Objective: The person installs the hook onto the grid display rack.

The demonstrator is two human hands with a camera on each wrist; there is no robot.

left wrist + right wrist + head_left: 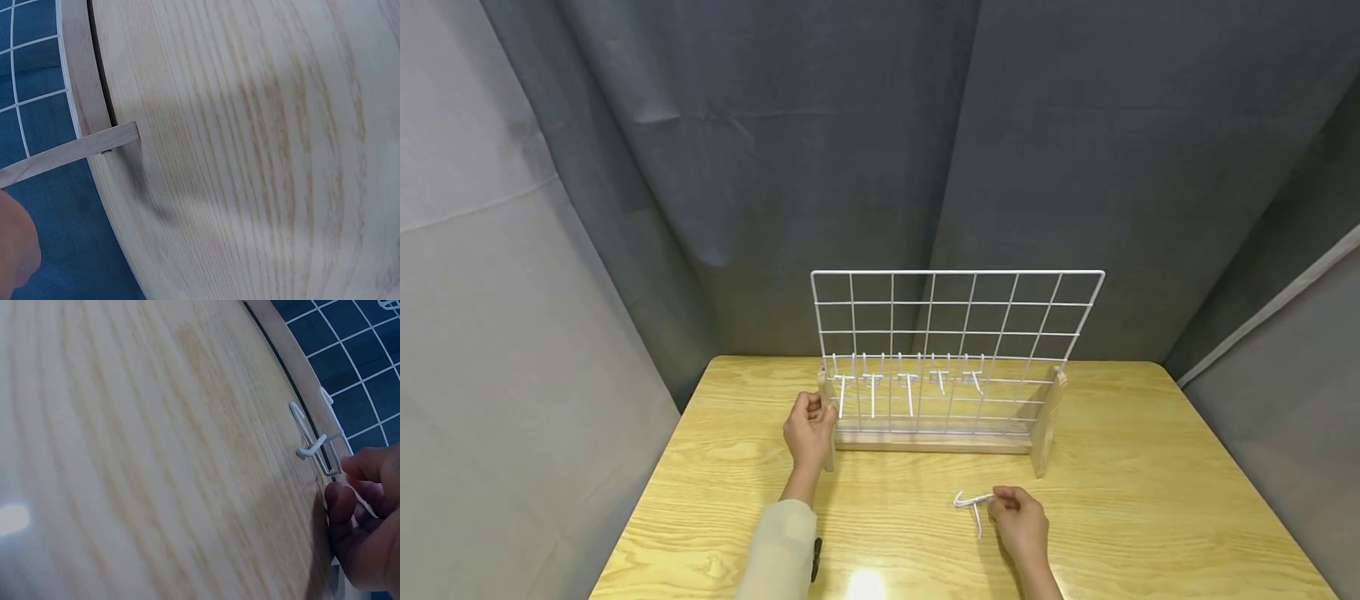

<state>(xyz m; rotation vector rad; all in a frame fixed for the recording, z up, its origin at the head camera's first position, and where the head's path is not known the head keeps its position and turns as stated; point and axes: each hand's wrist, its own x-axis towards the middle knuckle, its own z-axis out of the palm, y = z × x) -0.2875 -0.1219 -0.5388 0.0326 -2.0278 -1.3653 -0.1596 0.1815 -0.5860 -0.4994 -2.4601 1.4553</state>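
A white wire grid panel (958, 272) stands in a wooden base, with several white wire hooks (873, 396) hung in a row across its left and middle part. At the left wooden upright (831, 457), my left hand (808, 431) grips the edge between thumb and fingers. The left wrist view catches only part of that hand beside the upright's bar (75, 150). In front of the base, my right hand (1021, 527) pinches one end of a loose white wire hook (310, 450), its prong pointing toward me. Thumb and fingertips meet at the hook's end in the right wrist view.
A wood-grain table (715, 500) lies under everything. The right wooden upright (1047, 425) stands behind my right hand. Dark grey curtains (775, 167) hang behind the table, and lighter fabric (497, 375) borders the left side.
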